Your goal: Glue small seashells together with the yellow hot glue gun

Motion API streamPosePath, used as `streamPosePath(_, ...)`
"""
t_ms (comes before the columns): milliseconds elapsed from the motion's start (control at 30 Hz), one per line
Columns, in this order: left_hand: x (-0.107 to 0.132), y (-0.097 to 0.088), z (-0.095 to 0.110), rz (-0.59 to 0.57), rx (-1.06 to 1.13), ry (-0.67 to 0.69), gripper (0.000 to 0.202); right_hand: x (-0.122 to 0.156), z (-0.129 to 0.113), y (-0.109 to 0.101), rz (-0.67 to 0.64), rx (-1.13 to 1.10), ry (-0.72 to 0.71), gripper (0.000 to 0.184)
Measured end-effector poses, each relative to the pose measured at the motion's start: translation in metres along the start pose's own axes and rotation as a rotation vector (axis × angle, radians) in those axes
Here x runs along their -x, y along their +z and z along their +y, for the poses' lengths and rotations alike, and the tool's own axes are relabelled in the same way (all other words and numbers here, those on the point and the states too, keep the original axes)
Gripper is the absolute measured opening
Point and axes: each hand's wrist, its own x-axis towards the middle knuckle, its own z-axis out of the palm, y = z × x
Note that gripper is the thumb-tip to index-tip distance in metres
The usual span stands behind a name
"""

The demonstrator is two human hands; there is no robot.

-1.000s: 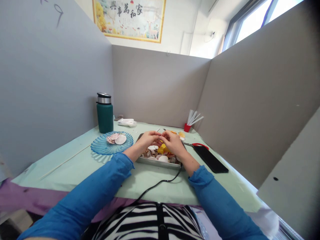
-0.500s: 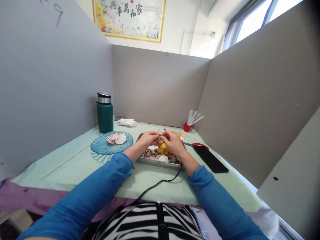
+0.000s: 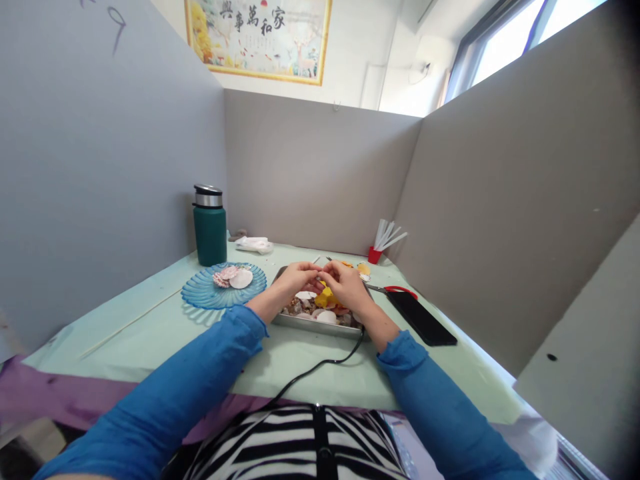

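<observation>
My left hand (image 3: 294,279) and my right hand (image 3: 345,283) meet fingertip to fingertip above a metal tray (image 3: 310,325) filled with several seashells (image 3: 326,317) and a yellow piece (image 3: 323,299). The fingers of both hands pinch together around something very small between them; it is too small to identify. Both forearms wear blue sleeves. To the left lies a blue glass plate (image 3: 203,297) bearing a white shell (image 3: 241,279) and a pink shell (image 3: 223,275).
A green flask (image 3: 209,227) stands at the back left, a white cloth (image 3: 254,245) behind it. A red cup of white sticks (image 3: 376,252), red-handled scissors (image 3: 398,290) and a black phone (image 3: 421,319) lie to the right. A black cable (image 3: 310,370) runs toward me. Grey partitions enclose the table.
</observation>
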Motion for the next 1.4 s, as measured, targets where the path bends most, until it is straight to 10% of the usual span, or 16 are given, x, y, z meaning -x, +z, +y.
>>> streamPosePath(1400, 0.001, 0.0002, 0.0008, -0.016, -0.06, -0.032, 0.011, 0.0004, -0.0004, -0.0006, -0.008, 0.038, 0.017, 0.016)
